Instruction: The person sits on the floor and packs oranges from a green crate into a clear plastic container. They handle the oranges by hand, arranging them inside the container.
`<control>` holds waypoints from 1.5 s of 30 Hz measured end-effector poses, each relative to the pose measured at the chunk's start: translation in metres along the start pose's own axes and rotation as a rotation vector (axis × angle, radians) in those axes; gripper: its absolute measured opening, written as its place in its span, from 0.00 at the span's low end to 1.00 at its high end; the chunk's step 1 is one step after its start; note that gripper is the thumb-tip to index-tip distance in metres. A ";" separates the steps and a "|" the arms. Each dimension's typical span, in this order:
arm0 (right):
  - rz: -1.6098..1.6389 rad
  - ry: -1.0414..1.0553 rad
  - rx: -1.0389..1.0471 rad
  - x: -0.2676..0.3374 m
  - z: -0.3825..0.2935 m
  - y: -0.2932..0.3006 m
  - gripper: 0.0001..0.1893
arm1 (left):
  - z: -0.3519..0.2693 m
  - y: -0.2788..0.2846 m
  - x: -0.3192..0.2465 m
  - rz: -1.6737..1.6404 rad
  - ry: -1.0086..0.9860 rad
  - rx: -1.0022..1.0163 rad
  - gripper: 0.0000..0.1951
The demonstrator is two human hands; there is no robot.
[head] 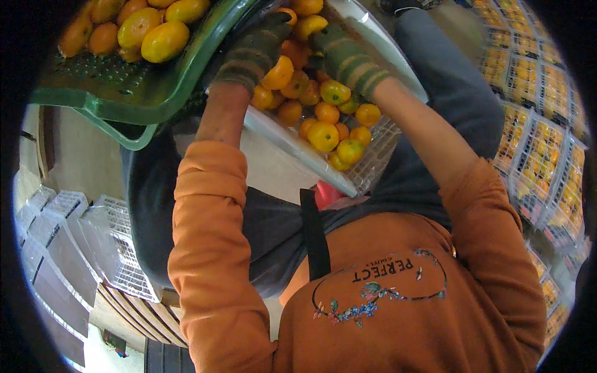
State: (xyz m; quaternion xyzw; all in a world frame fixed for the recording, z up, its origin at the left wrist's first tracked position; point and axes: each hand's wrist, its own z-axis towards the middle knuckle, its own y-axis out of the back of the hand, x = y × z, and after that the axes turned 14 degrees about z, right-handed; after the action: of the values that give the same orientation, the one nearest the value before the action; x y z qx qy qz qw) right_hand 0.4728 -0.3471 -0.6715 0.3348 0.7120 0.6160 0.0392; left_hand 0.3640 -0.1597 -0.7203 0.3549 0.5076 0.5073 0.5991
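Both hands wear striped green knit gloves and reach into a white plastic crate [303, 156] with a clear liner, tilted between the legs. Loose orange and yellow-green mandarins [324, 136] lie in it. At the crate's left side, my left hand [254, 51] has its fingers by the fruit near the top; its fingertips are partly hidden. My right hand [345, 58] is over the fruit on the right, next to a yellow mandarin [310, 27]; whether it grips one cannot be told. Blur softens both hands.
A green plastic basket [154, 105] holding larger-looking mandarins [165, 41] stands at upper left. White crates packed with mandarins [541, 163] line the right. White slatted crates [123, 252] stand at lower left beside wooden slats [135, 312]. Something pink [327, 195] lies below the crate's corner.
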 end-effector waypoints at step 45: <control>0.189 -0.107 -0.070 -0.037 -0.038 -0.034 0.28 | -0.066 0.034 -0.130 0.200 0.148 0.406 0.11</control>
State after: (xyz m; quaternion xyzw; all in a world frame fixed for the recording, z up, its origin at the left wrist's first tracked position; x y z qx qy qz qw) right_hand 0.4693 -0.3995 -0.7067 0.4313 0.6522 0.6226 0.0307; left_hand 0.2951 -0.2834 -0.6712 0.4783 0.6042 0.4764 0.4233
